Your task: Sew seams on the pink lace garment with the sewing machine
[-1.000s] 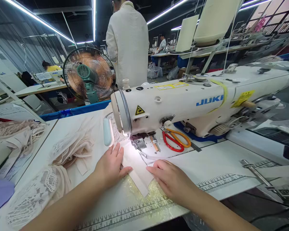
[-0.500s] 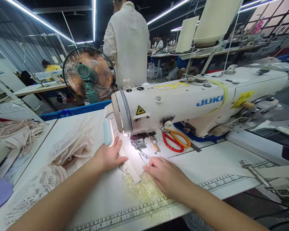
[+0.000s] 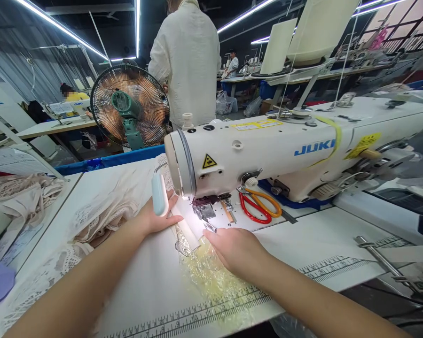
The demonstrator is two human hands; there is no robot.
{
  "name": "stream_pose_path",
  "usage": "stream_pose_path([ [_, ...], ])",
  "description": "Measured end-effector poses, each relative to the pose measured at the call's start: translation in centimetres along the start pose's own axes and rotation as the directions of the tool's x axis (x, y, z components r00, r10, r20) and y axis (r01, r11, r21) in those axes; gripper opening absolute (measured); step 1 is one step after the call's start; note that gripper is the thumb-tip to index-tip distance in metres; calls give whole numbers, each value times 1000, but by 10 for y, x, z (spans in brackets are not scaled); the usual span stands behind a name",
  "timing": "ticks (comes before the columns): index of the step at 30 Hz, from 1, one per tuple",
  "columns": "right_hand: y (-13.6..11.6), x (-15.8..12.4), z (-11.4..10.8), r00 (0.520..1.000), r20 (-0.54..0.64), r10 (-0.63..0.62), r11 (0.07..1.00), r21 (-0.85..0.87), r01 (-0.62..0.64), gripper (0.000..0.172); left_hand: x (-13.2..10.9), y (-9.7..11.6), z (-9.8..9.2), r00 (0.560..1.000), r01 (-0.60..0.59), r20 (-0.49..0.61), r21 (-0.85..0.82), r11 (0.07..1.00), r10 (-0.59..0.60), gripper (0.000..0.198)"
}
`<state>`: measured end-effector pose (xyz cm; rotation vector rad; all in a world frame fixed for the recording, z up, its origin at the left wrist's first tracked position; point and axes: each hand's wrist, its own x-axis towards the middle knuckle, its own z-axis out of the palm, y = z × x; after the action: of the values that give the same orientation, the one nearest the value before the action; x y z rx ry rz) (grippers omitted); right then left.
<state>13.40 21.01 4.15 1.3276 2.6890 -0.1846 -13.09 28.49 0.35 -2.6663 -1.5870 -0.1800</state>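
Observation:
At the sewing machine (image 3: 254,150), my left hand (image 3: 157,217) lies flat with thumb and fingers apart on a pale strip of fabric (image 3: 187,232) left of the needle area. A small pale-blue lamp (image 3: 160,195) hides part of its fingers. My right hand (image 3: 236,246) is closed, thumb and forefinger pinched beside a thin shiny metal piece (image 3: 210,226) in front of the presser foot (image 3: 199,206). What sits in that pinch is too small to make out. The pale strip's near end rests over clear, yellowish tape (image 3: 211,263) on the tabletop.
Scissors (image 3: 257,206) with red and orange handles lie right of the needle plate. Cream lace pieces (image 3: 102,213) are heaped at left. Behind the table stand a fan (image 3: 130,107) and a person in a white shirt (image 3: 186,65). Thread cones (image 3: 277,47) stand above the machine.
The pale strip has slid away from me toward the machine, its near end now farther forward. Both hands have shifted slightly forward with it, and the right pinch is nearer the presser foot.

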Motion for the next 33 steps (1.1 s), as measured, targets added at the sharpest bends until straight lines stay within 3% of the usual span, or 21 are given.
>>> stream_pose_path([
  [5,-5,6,-5,998,51,35,999,-41,-33,57,-7,32,-15,989,-127,-80,-22,992,125,36],
  [9,-10,7,-7,995,82,60,996,-71,-54,65,-22,76,-28,940,-325,-156,-142,935,303,31],
  [12,-14,8,-9,990,110,82,994,-87,-73,74,-29,93,-30,922,-377,-162,-169,911,352,29],
  [22,-22,13,-6,983,153,106,989,-120,-88,86,-27,85,-26,928,-362,-128,-93,928,349,31],
  [33,-18,10,-2,989,84,120,992,-36,-118,65,-17,66,-21,969,-246,-47,-46,968,244,33],
])
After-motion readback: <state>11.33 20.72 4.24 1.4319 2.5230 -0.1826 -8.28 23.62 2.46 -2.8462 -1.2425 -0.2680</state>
